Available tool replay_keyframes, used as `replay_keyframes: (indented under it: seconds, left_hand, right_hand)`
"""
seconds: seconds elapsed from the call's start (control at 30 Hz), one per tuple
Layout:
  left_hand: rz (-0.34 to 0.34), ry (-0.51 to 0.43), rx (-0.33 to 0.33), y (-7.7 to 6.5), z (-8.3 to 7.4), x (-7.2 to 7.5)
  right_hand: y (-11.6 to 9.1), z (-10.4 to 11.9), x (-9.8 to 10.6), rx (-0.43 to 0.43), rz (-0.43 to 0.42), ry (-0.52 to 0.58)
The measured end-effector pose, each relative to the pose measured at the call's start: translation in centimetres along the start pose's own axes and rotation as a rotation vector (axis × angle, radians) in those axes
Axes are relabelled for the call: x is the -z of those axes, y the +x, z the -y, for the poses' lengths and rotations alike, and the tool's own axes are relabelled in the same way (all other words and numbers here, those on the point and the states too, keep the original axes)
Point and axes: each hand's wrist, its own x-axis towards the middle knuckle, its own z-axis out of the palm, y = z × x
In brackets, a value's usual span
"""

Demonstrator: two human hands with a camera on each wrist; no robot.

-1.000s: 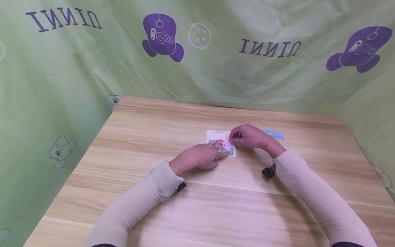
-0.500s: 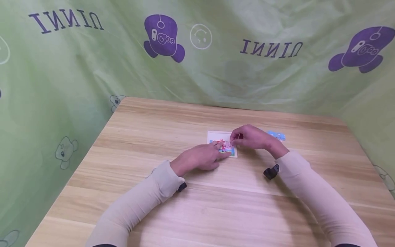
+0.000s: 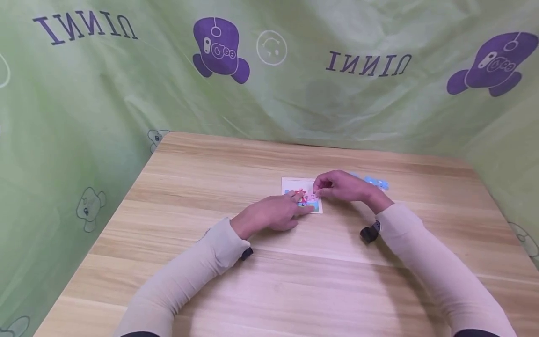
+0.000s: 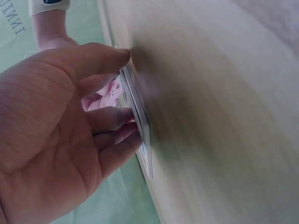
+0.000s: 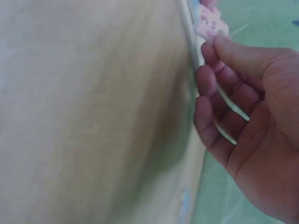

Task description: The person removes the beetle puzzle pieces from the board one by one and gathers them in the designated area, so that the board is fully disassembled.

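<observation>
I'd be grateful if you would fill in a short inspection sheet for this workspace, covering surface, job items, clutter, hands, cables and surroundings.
Surface: light wood-grain tabletop, with shadows beneath both arms.
Job's things: puzzle board lying flat, its picture partly covered; pink jigsaw piece at the board's right side; blue jigsaw pieces farther right on the tabletop, partly hidden, count unclear.
Clutter: nothing seen.
Left hand: left hand rests its fingers on the board.
Right hand: right hand pinches the pink jigsaw piece; whether the piece is fully seated cannot be told.
Cables: nothing seen.
Surroundings: green fabric behind and beside the tabletop, printed with purple figures and lettering.
</observation>
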Motion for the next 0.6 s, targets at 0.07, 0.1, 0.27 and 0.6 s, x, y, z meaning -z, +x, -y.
replay_keyframes:
  seconds: [0.07, 0.1, 0.27, 0.6]
  left_hand:
    - [0.002, 0.004, -0.001, 0.0, -0.1, 0.0]
    - [0.002, 0.006, -0.002, 0.0, -0.1, 0.0]
    - [-0.004, 0.021, -0.007, -0.1, 0.0, -0.1]
    - [0.011, 0.021, -0.007, -0.1, -0.1, 0.0]
  right_hand:
    - [0.0, 0.4, 0.0, -0.003, 0.015, -0.019]
    - [0.0, 0.6, 0.0, -0.003, 0.026, -0.031]
    - [0.6, 1.4, -0.2, 0.002, 0.061, -0.114]
    - [1.0, 1.8, -0.2, 0.024, 0.084, -0.121]
